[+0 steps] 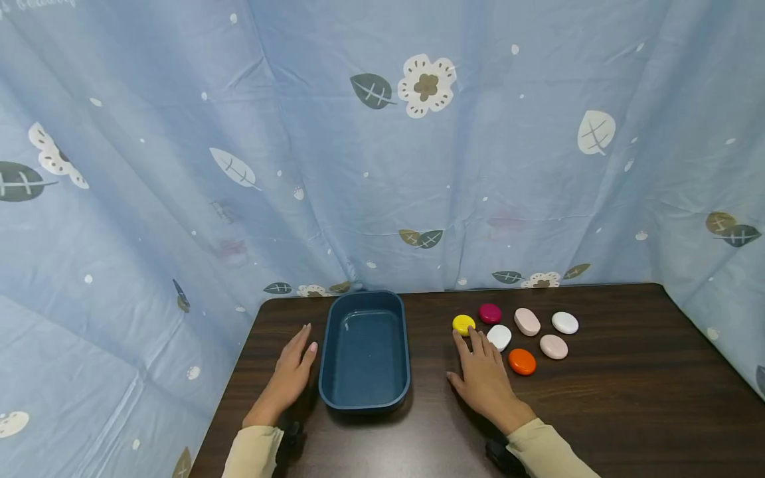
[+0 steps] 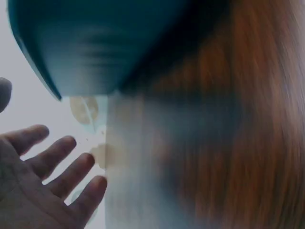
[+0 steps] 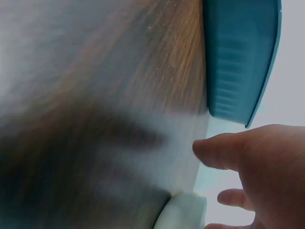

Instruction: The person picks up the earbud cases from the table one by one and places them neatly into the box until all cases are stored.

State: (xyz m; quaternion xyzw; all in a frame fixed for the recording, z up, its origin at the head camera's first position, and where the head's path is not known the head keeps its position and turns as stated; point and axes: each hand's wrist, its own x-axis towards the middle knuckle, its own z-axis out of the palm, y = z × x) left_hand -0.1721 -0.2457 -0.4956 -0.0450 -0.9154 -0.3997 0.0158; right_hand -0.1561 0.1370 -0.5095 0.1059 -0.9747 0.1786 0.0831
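Beside the left wall of a dark blue rectangular tub (image 1: 366, 406), my left hand (image 1: 288, 377) hovers with its fingers extended and spread, holding nothing. My right hand (image 1: 485, 382) reaches over the table to the tub's right, fingers extended, thumb apart. Its fingertips overlap the lower edge of a yellow smooth oval piece (image 1: 463, 323) and sit beside a white oval piece (image 1: 499, 336). An orange oval piece (image 1: 522, 362) lies just right of that hand. In the right wrist view, a pale rounded piece (image 3: 182, 213) shows below the thumb.
Behind these lie a magenta piece (image 1: 490, 313), two pale pink pieces, one upper (image 1: 527, 322) and one lower (image 1: 554, 346), and another white piece (image 1: 564, 322). The dark wooden table (image 1: 645, 392) ends at a blue patterned curtain (image 1: 514, 166) at the back and sides.
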